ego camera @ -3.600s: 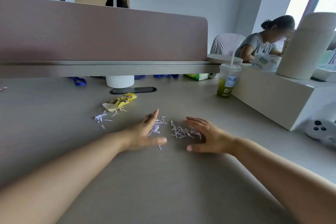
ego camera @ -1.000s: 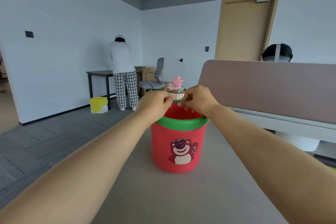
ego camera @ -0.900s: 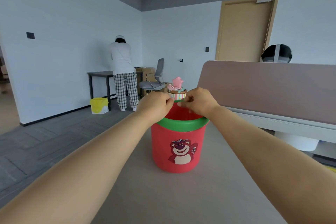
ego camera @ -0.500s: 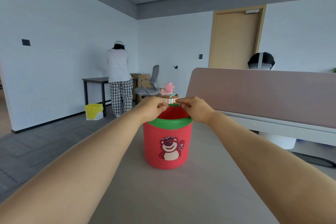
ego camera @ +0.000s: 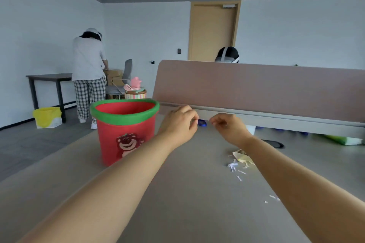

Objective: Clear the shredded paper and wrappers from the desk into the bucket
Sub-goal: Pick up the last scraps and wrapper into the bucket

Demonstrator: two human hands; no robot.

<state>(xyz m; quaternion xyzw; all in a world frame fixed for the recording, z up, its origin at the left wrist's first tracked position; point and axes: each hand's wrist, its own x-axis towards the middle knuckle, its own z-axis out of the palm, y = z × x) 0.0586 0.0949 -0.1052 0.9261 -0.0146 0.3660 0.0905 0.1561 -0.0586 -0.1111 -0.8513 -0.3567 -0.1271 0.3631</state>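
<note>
Desk (ego camera: 177, 207): bucket (ego camera: 110, 132) left, shredded paper (ego camera: 233, 166) right.

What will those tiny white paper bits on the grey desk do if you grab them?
The tiny white paper shreds look thin and light, so they probably flutter or slip away. They lie scattered, so one pinch likely catches only a few.

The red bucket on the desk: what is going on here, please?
A person is clearing the desk. The left hand and right hand hover just right of the red bucket, fingers curled, nothing visible in them. Shredded paper and a yellow wrapper lie farther right, not yet cleared.
</note>
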